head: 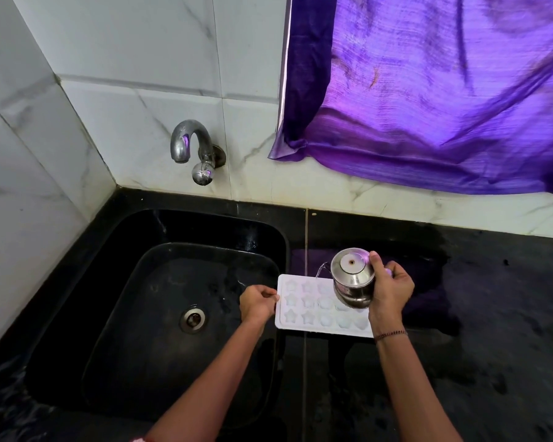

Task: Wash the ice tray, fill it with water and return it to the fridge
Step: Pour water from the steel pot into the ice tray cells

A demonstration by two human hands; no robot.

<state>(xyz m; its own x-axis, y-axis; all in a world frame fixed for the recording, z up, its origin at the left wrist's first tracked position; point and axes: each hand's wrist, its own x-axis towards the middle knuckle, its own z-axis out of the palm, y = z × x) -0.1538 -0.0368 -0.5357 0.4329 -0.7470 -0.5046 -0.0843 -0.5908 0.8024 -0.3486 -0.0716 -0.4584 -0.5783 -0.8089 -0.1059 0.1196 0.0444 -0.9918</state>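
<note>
Centrally, a white ice tray [304, 312] with star-shaped and rounded cells lies flat on the black counter [498, 314], its left end at the right rim of the black sink [160, 231]. The left hand [257, 303] pinches the tray's left edge between curled fingers and thumb. The right hand [391, 290] grips a small steel vessel [353, 279], held tilted above the tray's right half, with the thumb laid against its upper side. A thin stream of water [320, 270] runs from the vessel's lip down to the tray's far edge. How full the cells are cannot be told. A beaded bracelet [390, 334] circles the right wrist. The sink shows a metal drain [192, 319] at its floor; a curved metal tap [189, 145] projects from the marbled tile wall [109, 59] behind it. A purple curtain [444, 90] hangs above the counter.
</note>
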